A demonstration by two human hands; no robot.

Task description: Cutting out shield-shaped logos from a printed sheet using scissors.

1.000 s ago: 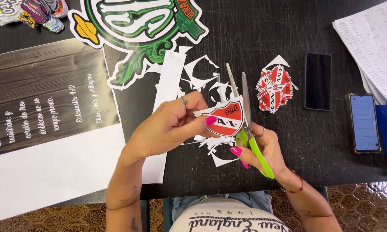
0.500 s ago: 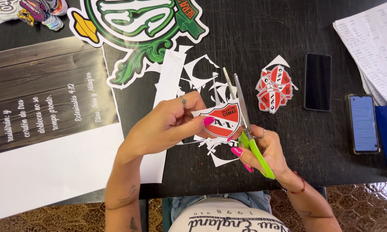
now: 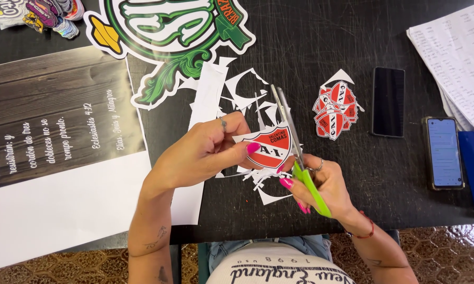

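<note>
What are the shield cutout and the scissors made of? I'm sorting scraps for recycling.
Shield cutout: looks like printed paper or sticker sheet, thin, with white trimmed edges. Scissors: grey metal blades with a dull sheen, and bright green handles that look like plastic.

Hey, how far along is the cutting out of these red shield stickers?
Done: a small pile of cut shields lies by the dark phone, with white offcuts scattered on the table. In hand: the left hand holds one shield sticker while the right hand works green-handled scissors along its edge. Left: that shield's remaining white border.
</note>
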